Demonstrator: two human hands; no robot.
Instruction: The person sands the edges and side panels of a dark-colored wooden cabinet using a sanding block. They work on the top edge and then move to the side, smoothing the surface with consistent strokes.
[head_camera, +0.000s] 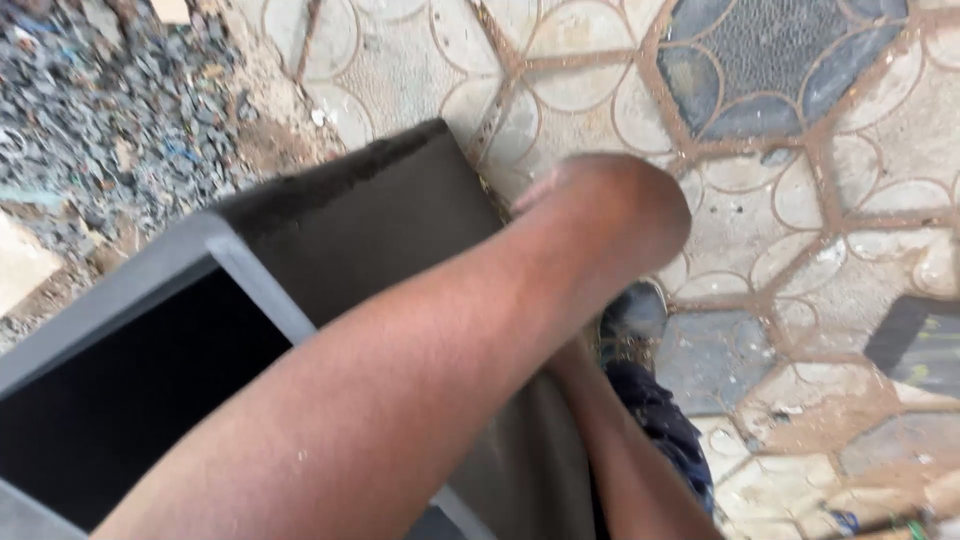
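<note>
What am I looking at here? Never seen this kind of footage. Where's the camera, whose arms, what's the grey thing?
There is one picture, from a camera worn on a person's head and looking down, so the arms are the wearer's own. No machine is involved, only bare hands.

The big forearm runs up across the middle of the picture; its hand is bent over the far edge of a dark grey hollow box or frame, seemingly gripping it, though the fingers are hidden. A second arm reaches down behind the box, its hand out of sight. Which arm is left or right I can't tell.

Below lie patterned paving tiles, dusty with reddish soil, gravel at upper left, and a shoe.
</note>
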